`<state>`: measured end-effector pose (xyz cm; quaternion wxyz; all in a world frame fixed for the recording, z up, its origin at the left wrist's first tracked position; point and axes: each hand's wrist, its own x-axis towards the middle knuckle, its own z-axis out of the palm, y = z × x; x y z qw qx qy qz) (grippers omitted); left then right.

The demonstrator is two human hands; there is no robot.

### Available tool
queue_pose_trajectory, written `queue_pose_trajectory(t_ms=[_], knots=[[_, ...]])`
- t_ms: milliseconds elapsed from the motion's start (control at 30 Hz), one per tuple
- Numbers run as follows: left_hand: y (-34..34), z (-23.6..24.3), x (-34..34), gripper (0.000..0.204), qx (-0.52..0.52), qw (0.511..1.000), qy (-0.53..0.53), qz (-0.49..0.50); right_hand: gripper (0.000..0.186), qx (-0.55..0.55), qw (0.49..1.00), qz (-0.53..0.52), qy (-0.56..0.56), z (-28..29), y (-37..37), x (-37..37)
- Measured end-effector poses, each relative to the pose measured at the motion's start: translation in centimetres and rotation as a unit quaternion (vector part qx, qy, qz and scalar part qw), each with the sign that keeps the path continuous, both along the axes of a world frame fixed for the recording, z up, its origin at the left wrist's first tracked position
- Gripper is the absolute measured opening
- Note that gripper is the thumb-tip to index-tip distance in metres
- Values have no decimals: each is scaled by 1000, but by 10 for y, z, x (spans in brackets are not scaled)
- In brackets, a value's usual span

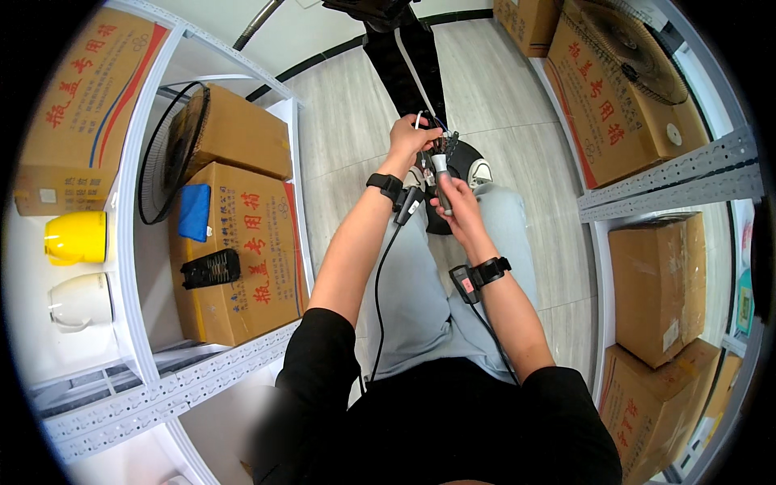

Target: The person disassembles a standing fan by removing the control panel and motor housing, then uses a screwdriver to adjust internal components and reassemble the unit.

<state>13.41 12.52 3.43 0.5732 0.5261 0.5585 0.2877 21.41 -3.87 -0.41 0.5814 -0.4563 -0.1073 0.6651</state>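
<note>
Here, just above centre of the frame, the right hand (457, 202) wraps its fingers around a grey tube (440, 174), steadying it upright. Beyond, the left hand (408, 137) pinches thin wires (432, 133) sprouting from its top, keeping them apart.

At my nine o'clock, the white metal shelf (129, 267) carries cardboard boxes (242, 259), a yellow kettle (75, 238) and a white kettle (78, 302). At three o'clock, the grey rack (671, 190) carries more cartons (656, 283).
</note>
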Motion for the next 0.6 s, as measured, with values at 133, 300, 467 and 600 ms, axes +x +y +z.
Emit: queue_pose_trajectory(t_ms=[133,300,467,600], knots=[[3,-3,-4,35,-31,998,-53,3,45,44,959,95,265,-2,-3,19],[-1,5,-1,32,-81,989,-125,-9,39,32,999,-9,-42,-5,5,5],[-1,3,-4,36,-32,998,-39,-33,40,27,993,-26,-113,-3,5,-6],[4,-1,-6,36,-71,993,-89,-11,42,6,994,19,111,2,1,11]])
